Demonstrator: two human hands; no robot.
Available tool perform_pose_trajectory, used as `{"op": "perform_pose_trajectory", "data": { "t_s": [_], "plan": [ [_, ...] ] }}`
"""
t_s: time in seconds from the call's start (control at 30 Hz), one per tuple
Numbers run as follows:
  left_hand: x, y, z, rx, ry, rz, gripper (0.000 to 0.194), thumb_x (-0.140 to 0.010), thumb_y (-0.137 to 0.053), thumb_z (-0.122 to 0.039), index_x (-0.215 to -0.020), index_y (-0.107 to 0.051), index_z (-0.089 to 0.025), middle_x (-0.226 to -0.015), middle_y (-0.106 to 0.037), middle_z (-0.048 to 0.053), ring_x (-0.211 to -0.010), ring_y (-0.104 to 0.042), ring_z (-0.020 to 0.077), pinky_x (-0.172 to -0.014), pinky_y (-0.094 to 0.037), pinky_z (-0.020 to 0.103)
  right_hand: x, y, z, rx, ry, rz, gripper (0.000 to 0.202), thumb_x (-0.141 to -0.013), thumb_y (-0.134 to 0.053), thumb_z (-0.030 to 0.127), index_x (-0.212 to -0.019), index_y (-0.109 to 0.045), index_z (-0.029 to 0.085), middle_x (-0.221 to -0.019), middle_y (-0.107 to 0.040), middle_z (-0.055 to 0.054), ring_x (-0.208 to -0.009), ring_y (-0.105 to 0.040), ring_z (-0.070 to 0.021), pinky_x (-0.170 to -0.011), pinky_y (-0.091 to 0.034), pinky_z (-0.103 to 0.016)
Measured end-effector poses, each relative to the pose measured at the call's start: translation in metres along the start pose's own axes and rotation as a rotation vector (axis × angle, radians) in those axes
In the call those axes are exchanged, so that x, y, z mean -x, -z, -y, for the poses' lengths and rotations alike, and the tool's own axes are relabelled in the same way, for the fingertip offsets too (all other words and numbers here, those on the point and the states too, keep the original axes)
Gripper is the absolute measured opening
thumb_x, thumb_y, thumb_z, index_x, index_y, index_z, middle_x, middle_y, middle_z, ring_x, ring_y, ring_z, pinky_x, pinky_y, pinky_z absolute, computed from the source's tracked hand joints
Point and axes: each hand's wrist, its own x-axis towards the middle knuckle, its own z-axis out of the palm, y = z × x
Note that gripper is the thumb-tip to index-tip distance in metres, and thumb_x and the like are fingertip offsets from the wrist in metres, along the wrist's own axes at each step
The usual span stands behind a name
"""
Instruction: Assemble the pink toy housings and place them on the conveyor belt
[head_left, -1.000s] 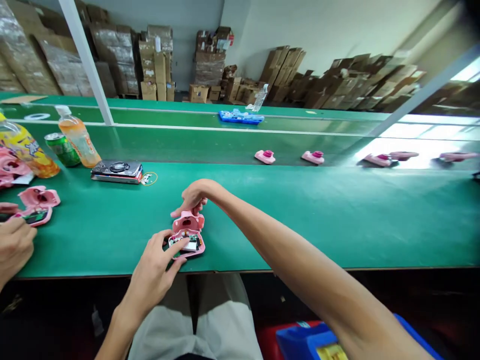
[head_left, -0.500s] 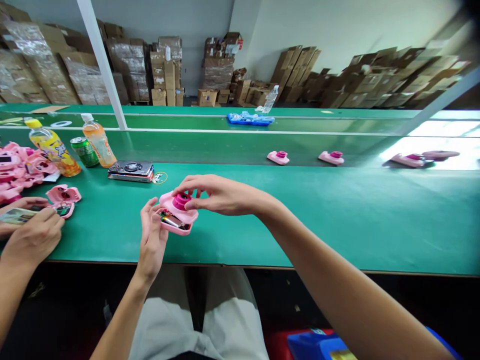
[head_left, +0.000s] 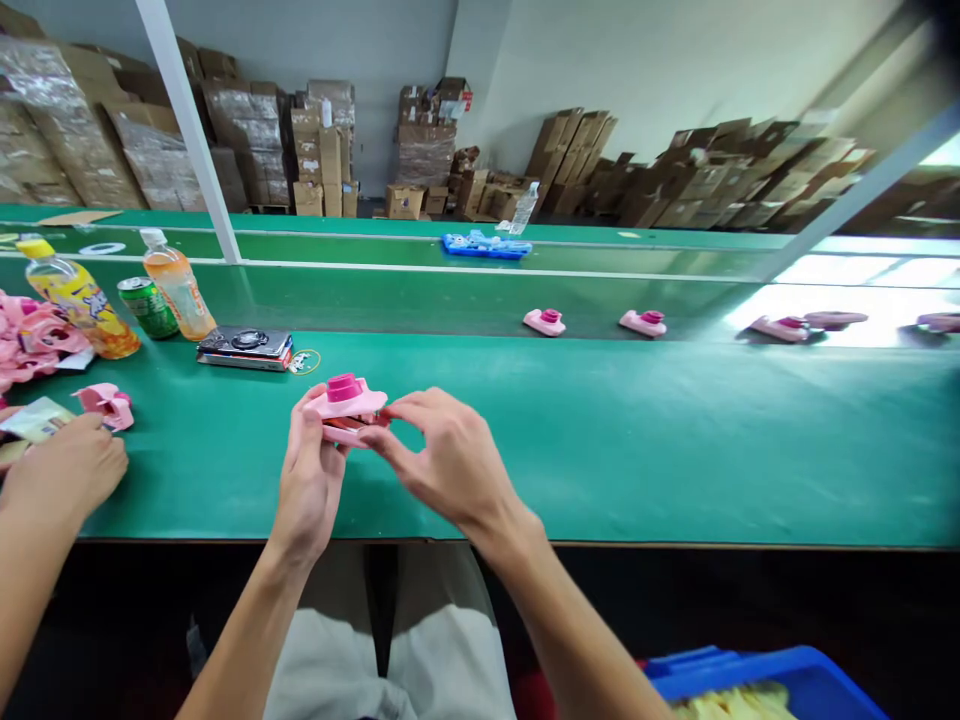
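- At the far left, a co-worker's hand (head_left: pixel 64 470) rests knuckles-up on the green table mat (head_left: pixel 675 450), beside a small pink plastic shell part (head_left: pixel 109 405).
- Your left hand (head_left: pixel 311 480) rises from below, palm turned inward, with its fingers closed around the left end of the pink plastic toy camera with a magenta lens ring (head_left: pixel 346 405).
- The toy camera sits lens-up, held just above the mat's near edge.
- Your right hand (head_left: pixel 442 465) reaches in from the right, wrist bent, with thumb and forefinger pinching the camera's right end.
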Motion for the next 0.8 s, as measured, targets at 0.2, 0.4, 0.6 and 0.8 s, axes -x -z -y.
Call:
{"op": "perform_pose_trajectory", "data": {
  "t_s": [0.2,0.4,0.6,0.8],
  "plan": [
    [0.005,-0.003,0.013,-0.103,-0.025,-0.039,0.042,-0.099,-0.056,-0.053,-0.130,-0.052,-0.025,-0.124,-0.069,0.008,-0.109,-0.070,0.0210,-0.093,-0.056,0.032,0.022,-0.033,-0.005,-0.318,-0.130,-0.076,0.021,-0.094,-0.070,0.035,-0.107,-0.076,0.020,-0.113,-0.072,-0.006,-0.097,-0.067,-0.0195,-0.079,-0.054,-0.030],
    [0.003,-0.006,0.026,-0.121,-0.105,-0.092,0.048,-0.093,-0.061,-0.059,-0.126,-0.047,-0.026,-0.119,-0.065,0.007,-0.094,-0.072,0.0170,-0.078,-0.059,0.026,0.031,-0.058,-0.007,-0.440,-0.200,-0.302,0.017,-0.093,-0.071,0.036,-0.094,-0.076,0.020,-0.111,-0.070,-0.009,-0.109,-0.066,-0.0232,-0.088,-0.058,-0.034],
    [0.009,-0.005,0.030,-0.117,-0.061,-0.066,0.045,-0.092,-0.064,-0.057,-0.122,-0.049,-0.026,-0.121,-0.062,0.007,-0.099,-0.069,0.0175,-0.080,-0.059,0.027,0.049,-0.074,-0.008,-0.508,-0.208,-0.470,0.019,-0.092,-0.073,0.040,-0.097,-0.072,0.021,-0.112,-0.071,-0.009,-0.117,-0.063,-0.0243,-0.099,-0.053,-0.040],
    [0.015,0.007,0.033,-0.189,0.072,-0.073,0.047,-0.091,-0.065,-0.060,-0.121,-0.051,-0.026,-0.120,-0.061,0.004,-0.104,-0.066,0.0160,-0.085,-0.055,0.023,0.061,-0.091,-0.011,-0.860,-0.421,-0.552,0.039,-0.083,-0.081,0.043,-0.106,-0.057,0.022,-0.124,-0.067,-0.010,-0.113,-0.066,-0.0226,-0.096,-0.055,-0.038]
  ]
}}
